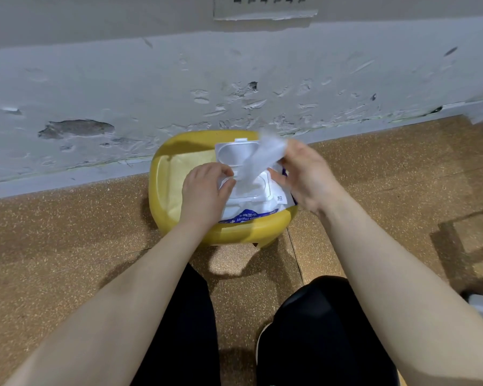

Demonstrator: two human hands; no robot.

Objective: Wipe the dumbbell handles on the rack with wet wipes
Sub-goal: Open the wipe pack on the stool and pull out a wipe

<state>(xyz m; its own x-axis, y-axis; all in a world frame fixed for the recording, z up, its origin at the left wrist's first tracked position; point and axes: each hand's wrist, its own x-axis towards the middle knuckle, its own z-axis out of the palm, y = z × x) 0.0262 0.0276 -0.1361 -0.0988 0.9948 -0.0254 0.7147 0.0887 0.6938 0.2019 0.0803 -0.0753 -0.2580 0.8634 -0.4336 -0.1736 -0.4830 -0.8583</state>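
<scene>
At the centre of the frame I see the wipes pack on a yellow stool, lid open. My left hand presses curled fingers on it; my right hand pinches a wet wipe, blurred, rising from the opening.

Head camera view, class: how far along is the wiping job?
Done: the white flip lid of the white-and-blue alcohol wipe pack on the yellow plastic stool stands open. In hand: the left hand steadies the pack while the right hand pulls a white wet wipe. Left: all wiping; no dumbbells in view.
</scene>
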